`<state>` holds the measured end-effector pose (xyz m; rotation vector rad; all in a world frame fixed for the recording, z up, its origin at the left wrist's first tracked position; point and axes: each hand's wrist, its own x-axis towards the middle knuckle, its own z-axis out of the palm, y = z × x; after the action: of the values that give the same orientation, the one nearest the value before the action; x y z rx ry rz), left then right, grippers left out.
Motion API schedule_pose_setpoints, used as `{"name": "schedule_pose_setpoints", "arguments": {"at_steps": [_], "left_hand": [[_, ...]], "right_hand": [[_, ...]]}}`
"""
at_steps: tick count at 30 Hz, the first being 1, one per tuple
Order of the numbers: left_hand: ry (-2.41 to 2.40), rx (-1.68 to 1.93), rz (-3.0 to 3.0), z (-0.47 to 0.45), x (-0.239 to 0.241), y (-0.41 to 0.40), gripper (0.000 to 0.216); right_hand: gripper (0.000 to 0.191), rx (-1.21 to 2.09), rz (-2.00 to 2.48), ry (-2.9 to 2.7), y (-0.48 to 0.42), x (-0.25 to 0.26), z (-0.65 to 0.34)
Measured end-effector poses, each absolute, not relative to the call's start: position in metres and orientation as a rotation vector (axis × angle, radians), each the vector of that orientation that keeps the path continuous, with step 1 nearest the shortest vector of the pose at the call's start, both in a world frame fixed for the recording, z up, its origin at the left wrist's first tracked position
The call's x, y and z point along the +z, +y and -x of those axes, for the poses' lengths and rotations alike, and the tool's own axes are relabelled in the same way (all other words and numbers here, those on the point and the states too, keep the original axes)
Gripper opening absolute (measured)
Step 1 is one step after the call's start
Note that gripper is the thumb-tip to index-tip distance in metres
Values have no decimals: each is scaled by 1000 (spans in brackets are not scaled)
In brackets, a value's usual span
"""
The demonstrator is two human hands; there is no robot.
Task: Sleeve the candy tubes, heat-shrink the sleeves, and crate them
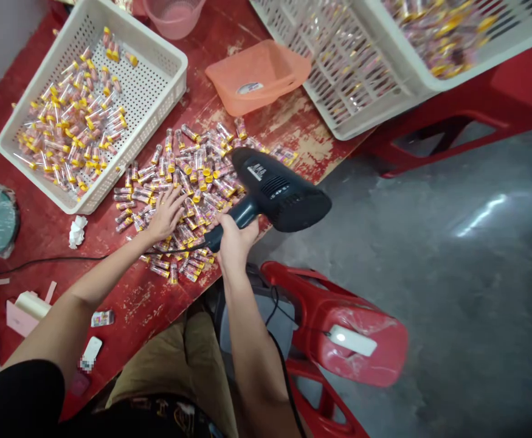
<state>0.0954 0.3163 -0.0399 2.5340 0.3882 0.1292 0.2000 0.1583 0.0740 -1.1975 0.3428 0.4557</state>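
A dark hair dryer [275,188] is gripped by its handle in my right hand [236,243], its nozzle over the heap of small bottles. The heap of small clear bottles with yellow caps [197,164] is spread on the red table [124,298]. My left hand [168,216] lies on the heap with fingers spread, touching the bottles. From the dryer's handle a black cord [74,258] runs left across the table, passing under my left forearm.
A white perforated basket [156,115] with more bottles stands at the back left. Beside it are an orange scoop-shaped basin [256,76] and a pink basket [174,18]. White crates [338,125] stand at the upper right. Red stools [384,340], one bearing a white power strip [352,340], stand right.
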Motion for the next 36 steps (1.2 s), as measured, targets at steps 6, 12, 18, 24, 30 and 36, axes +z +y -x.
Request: {"name": "schedule_pose_setpoints", "arguments": {"at_steps": [6,12,18,24,30,36], "left_hand": [[513,123,-2493,-59,-39,333,53],[633,196,-2485,-38,-27,347,54],[652,238,-2467,-26,-16,347,51],[693,260,-2438,-20,2,336,48],[657,400,-2455,-21,35,324,48],[694,519,-2397,-10,70,307,49]], "right_hand": [[36,473,1292,308,174,61,-215],[36,515,1326,302,179,55,-211],[34,471,1380,255,196,47,-237],[36,412,1379,275,197,52,-228],[41,264,1405,352,173,61,-210],[42,424,1352,307,152,74,-203]]}}
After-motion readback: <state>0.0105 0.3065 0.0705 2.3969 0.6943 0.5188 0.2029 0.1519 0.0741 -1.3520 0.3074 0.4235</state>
